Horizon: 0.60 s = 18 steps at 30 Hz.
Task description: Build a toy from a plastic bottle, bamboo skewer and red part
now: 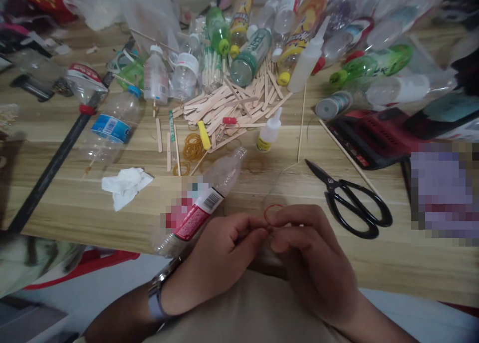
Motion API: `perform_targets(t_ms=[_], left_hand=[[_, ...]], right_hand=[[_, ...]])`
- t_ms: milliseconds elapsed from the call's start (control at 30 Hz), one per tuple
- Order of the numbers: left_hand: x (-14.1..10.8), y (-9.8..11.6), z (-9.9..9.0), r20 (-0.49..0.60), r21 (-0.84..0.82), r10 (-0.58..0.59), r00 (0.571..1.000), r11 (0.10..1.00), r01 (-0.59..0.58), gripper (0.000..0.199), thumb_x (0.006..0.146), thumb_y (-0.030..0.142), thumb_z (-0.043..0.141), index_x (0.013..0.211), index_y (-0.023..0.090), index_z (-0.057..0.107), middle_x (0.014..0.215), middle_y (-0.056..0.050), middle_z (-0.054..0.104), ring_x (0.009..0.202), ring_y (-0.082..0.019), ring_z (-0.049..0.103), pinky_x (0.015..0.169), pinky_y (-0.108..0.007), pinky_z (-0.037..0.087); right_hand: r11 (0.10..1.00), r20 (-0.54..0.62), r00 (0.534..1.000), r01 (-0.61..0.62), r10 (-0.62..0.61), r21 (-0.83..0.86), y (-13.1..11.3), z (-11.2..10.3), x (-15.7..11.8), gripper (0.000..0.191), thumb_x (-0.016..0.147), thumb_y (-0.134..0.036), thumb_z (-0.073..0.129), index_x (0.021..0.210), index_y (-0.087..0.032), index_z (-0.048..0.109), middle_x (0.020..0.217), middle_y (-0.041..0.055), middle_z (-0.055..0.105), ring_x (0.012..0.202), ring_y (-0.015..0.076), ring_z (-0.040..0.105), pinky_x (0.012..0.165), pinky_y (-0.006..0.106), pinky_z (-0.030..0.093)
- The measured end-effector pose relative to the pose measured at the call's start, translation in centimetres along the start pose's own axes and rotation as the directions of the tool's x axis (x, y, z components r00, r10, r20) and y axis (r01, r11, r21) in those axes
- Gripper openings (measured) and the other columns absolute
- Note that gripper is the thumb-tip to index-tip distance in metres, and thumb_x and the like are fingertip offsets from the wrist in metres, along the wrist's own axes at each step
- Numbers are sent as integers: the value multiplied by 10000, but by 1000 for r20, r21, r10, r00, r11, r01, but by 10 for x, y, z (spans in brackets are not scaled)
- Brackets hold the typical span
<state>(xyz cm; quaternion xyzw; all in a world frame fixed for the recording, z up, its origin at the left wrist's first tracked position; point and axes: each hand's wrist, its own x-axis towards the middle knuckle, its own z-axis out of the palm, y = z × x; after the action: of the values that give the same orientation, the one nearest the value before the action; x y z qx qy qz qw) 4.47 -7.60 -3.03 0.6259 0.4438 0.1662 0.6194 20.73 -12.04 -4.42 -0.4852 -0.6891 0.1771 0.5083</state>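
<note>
Near the table's front edge, my left hand (228, 255) and my right hand (318, 263) meet at the fingertips. Thumb and index finger of my left hand pinch a thin red strand (266, 212), which loops up between the hands. My right hand's fingers are curled and pressed close at the strand's other side. A thin pale string runs from there up toward a wooden stick. Black scissors (348, 198) lie to the right of my right hand. An empty plastic bottle with a red label (200, 213) lies beside my left wrist.
Wooden sticks (224, 106) are piled in mid-table, with rubber bands (193, 147) and a small glue bottle (268, 132) in front. Several plastic bottles crowd the back. A crumpled tissue (126, 185) and a blue-labelled bottle (114, 126) are at left. A black bar (48, 168) crosses the left side.
</note>
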Motion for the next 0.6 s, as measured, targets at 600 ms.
perform_targets(t_ms=[600], left_hand=[[3, 4, -8, -99, -255, -127, 987, 962, 99, 153, 770, 322, 698, 721, 178, 720, 600, 35, 571, 543, -99, 427, 483, -204, 324]], right_hand=[[984, 0, 984, -179, 179, -8, 11, -5, -4, 191, 987, -190, 554, 1167, -251, 569, 1150, 41, 612, 1096, 169, 582, 955, 302, 470]])
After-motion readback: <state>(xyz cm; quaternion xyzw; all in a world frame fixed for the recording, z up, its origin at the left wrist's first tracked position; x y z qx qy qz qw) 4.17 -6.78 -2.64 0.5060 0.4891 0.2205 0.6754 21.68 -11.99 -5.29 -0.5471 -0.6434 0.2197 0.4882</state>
